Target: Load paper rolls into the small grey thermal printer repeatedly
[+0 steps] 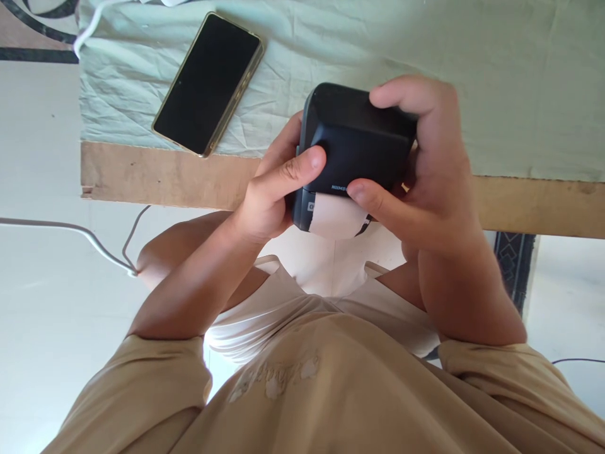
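Both of my hands hold a small black label printer (354,142) just above the front edge of a table. My left hand (267,198) grips its left side, thumb lying across the front face. My right hand (437,170) wraps the right side, with fingers over the top and the thumb pressed near the lower front edge. A white strip of label paper (333,217) sticks out of the printer's underside between my thumbs. My forearms and a tan shirt fill the lower part of the view.
A dark-screened phone (208,82) with a gold rim lies on the pale green cloth (472,75) at the upper left. The cloth covers a wooden board (151,173). A white cable (70,227) runs over the white floor at the left.
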The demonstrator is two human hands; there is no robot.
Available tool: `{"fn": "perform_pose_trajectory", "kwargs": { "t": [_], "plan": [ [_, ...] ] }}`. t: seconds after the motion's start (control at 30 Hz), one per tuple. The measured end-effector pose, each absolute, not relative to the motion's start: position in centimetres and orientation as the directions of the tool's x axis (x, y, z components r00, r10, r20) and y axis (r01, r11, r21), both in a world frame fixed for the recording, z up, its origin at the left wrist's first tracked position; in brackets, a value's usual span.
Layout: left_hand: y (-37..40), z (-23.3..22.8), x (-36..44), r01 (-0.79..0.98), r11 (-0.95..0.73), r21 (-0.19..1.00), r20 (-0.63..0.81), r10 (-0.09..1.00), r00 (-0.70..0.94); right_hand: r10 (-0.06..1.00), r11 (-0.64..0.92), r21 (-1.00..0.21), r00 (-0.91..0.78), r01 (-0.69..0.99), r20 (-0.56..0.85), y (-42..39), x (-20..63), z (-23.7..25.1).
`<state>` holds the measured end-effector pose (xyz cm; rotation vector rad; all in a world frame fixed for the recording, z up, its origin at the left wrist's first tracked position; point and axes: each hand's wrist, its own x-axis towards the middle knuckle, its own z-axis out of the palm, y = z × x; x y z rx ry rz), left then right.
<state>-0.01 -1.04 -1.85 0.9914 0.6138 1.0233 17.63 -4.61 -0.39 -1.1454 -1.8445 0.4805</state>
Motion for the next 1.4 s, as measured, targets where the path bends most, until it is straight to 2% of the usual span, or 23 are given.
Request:
{"fn": "perform_pose_trajectory", "kwargs": {
  "t": [0.1, 0.23, 0.33, 0.4, 0.5, 0.6, 0.63, 0.7, 0.8, 0.9, 0.97, 1.03, 1.23, 1.4],
  "plan": [
    [-1.0, -2.2, 0.3, -0.429, 0.160, 0.889, 0.030, 0.914, 0.405, 0.854, 0.507, -0.695, -0.188, 0.509, 0.485, -4.5, 17.8, -0.6],
    [-0.4, -2.4, -0.8, -0.399, 0.192, 0.896, 0.047, 0.855, 0.516, 0.879, 0.466, -0.697, -0.194, 0.545, 0.436, -4.5, 17.8, -0.7],
    [0.0, -2.4, -1.4, -0.396, 0.208, 0.895, 0.030, 0.856, 0.517, 0.864, 0.491, -0.685, -0.199, 0.538, 0.463, -4.5, 17.8, -0.5],
    [0.1, -2.3, -1.5, -0.419, 0.180, 0.890, 0.067, 0.858, 0.510, 0.850, 0.513, -0.671, -0.208, 0.535, 0.484, -4.4, 17.7, -0.3],
    [-0.2, -2.0, -1.0, -0.343, 0.214, 0.915, 0.007, 0.839, 0.544, 0.849, 0.516, -0.664, -0.224, 0.540, 0.478, -4.3, 17.7, 0.0],
    [-0.8, -1.7, 0.1, -0.318, 0.214, 0.924, -0.036, 0.874, 0.485, 0.817, 0.556, -0.615, -0.231, 0.559, 0.529, -4.3, 17.7, -0.3],
    [-1.0, -1.7, 0.4, -0.376, 0.160, 0.913, -0.009, 0.928, 0.372, 0.802, 0.569, -0.591, -0.226, 0.571, 0.553, -4.4, 17.7, -0.6],
    [-1.1, -2.0, 0.5, -0.398, 0.128, 0.909, 0.013, 0.943, 0.332, 0.776, 0.581, -0.558, -0.195, 0.593, 0.600, -5.0, 17.6, -1.1],
    [-0.5, -2.6, -0.3, -0.396, 0.142, 0.907, 0.093, 0.850, 0.519, 0.773, 0.556, -0.597, -0.096, 0.578, 0.627, -6.9, 17.6, -2.2],
    [-0.1, -2.9, -0.7, -0.456, 0.170, 0.873, 0.139, 0.811, 0.569, 0.743, 0.509, -0.696, 0.149, 0.506, 0.652, -10.1, 18.0, -4.0],
    [-0.4, -2.7, -0.1, -0.508, 0.171, 0.844, 0.117, 0.867, 0.485, 0.714, 0.437, -0.764, 0.335, 0.475, 0.616, -12.6, 18.5, -5.7],
    [-1.1, -2.3, 0.8, -0.544, 0.138, 0.827, 0.108, 0.912, 0.396, 0.757, 0.300, -0.809, 0.390, 0.505, 0.524, -15.4, 19.2, -7.5],
    [-2.7, 0.0, 1.5, -0.500, 0.207, 0.841, 0.000, 0.923, 0.384, 0.888, 0.128, -0.845, 0.320, 0.520, 0.331, -23.1, 20.6, -9.4],
    [-2.1, 0.0, 1.0, -0.567, 0.294, 0.769, 0.019, 0.877, 0.481, 0.870, 0.120, -0.820, 0.340, 0.560, 0.359, -25.9, 20.0, -7.6]
  ]
}}
